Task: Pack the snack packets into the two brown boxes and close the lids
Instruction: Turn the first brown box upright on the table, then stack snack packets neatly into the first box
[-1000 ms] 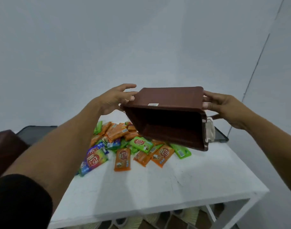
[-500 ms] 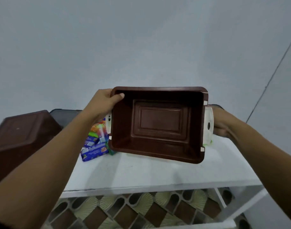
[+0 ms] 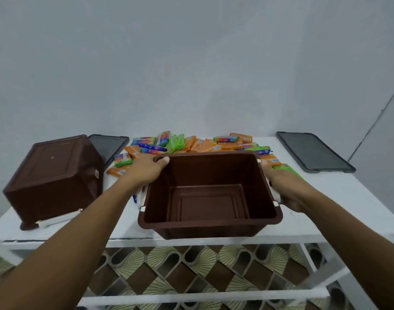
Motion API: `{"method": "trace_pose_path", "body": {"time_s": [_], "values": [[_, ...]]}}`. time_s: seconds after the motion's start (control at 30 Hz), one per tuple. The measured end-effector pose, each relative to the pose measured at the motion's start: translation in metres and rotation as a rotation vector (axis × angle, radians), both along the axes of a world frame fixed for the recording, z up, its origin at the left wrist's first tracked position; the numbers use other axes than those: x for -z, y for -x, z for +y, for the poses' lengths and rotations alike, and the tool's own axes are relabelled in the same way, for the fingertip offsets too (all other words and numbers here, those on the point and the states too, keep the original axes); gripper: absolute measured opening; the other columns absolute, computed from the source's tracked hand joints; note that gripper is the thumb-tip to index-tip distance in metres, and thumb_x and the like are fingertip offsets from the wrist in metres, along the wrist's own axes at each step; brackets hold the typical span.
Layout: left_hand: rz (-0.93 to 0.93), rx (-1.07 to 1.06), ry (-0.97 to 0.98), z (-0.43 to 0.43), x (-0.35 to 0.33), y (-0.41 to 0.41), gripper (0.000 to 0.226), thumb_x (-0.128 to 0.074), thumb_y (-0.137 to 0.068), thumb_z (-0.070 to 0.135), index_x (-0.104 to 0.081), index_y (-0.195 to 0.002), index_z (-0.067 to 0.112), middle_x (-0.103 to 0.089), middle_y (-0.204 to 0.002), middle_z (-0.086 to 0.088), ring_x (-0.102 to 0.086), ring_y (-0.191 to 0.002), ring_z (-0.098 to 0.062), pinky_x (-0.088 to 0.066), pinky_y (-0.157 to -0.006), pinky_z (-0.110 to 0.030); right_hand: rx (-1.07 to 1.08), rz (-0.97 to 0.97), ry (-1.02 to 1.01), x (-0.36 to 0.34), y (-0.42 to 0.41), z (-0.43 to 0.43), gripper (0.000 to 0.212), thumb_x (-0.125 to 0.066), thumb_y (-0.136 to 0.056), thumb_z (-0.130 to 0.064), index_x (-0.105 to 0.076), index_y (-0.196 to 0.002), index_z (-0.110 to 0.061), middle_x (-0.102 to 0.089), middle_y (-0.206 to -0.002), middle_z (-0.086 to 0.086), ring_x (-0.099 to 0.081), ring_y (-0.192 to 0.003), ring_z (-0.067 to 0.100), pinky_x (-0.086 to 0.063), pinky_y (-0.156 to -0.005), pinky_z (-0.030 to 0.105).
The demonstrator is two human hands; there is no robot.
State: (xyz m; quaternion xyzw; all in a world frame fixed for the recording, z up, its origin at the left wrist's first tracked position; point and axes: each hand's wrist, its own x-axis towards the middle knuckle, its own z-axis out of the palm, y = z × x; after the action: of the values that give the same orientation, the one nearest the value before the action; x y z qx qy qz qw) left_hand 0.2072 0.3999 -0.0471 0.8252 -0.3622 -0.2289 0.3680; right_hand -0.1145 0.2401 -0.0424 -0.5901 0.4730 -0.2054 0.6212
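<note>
At the far left of the white table (image 3: 352, 198), the upturned brown box (image 3: 55, 180) lies bottom up and tilted, with a pale latch showing along its lower edge. Just behind it, a dark grey left lid (image 3: 108, 146) lies flat by the wall (image 3: 191, 63).

The left hand (image 3: 147, 168) reaches in over the table and grips the left end of the open brown box (image 3: 209, 198). Its thumb is hooked over the rim into the box, and its fingers are wrapped down the outside, out of sight.

This box stands mouth up at the near edge of the table, in the middle, with nothing inside but its ribbed bottom. I cannot tell whether it rests fully on the table or is held just above it.

Behind it, the snack packets (image 3: 202, 144) lie in a loose heap of orange, green and blue wrappers that spreads along the back of the table. All of them are outside both boxes.

The right hand (image 3: 283, 186) clasps the right end of the open box at its white latch (image 3: 275, 196). Its fingers are curled against the wall there, with the tips hidden. A green packet (image 3: 285, 167) lies just behind this hand.

Further right, well apart from the box, the right lid (image 3: 314, 153) lies flat near the corner of the table. Under the table, a patterned tile floor (image 3: 169, 276) shows between the white rails.
</note>
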Motion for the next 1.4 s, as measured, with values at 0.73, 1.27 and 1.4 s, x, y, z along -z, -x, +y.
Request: {"method": "trace_pose_path", "body": {"time_s": [0.73, 1.27, 1.4], "values": [[0.050, -0.166, 0.110, -0.031, 0.031, 0.008, 0.051, -0.037, -0.108, 0.045, -0.063, -0.129, 0.007, -0.063, -0.121, -0.010, -0.056, -0.116, -0.027, -0.039, -0.088, -0.036, 0.217, 0.122, 0.010, 0.037, -0.021, 0.001, 0.052, -0.038, -0.104, -0.053, -0.066, -0.104, -0.009, -0.068, -0.091, 0.007, -0.062, -0.077, 0.017, -0.041, -0.057, 0.030], [-0.086, -0.048, 0.075, -0.042, 0.001, -0.018, 0.027, -0.070, -0.094, 0.028, -0.068, -0.088, 0.002, -0.070, -0.094, -0.011, -0.061, -0.071, -0.016, -0.045, -0.055, -0.024, 0.155, 0.163, 0.368, 0.024, -0.002, -0.034, 0.015, -0.064, -0.097, -0.023, -0.068, -0.098, -0.009, -0.068, -0.084, 0.010, -0.063, -0.070, 0.019, -0.051, -0.063, 0.032], [-0.202, -0.013, 0.192, -0.069, -0.023, -0.010, 0.016, -0.077, -0.087, 0.015, -0.071, -0.075, 0.006, -0.074, -0.086, -0.010, -0.067, -0.078, -0.015, -0.047, -0.063, -0.024, 0.102, 0.184, 0.558, 0.004, -0.007, -0.056, 0.007, -0.071, -0.092, -0.019, -0.075, -0.096, -0.016, -0.070, -0.087, 0.004, -0.069, -0.075, 0.021, -0.051, -0.062, 0.028]]}}
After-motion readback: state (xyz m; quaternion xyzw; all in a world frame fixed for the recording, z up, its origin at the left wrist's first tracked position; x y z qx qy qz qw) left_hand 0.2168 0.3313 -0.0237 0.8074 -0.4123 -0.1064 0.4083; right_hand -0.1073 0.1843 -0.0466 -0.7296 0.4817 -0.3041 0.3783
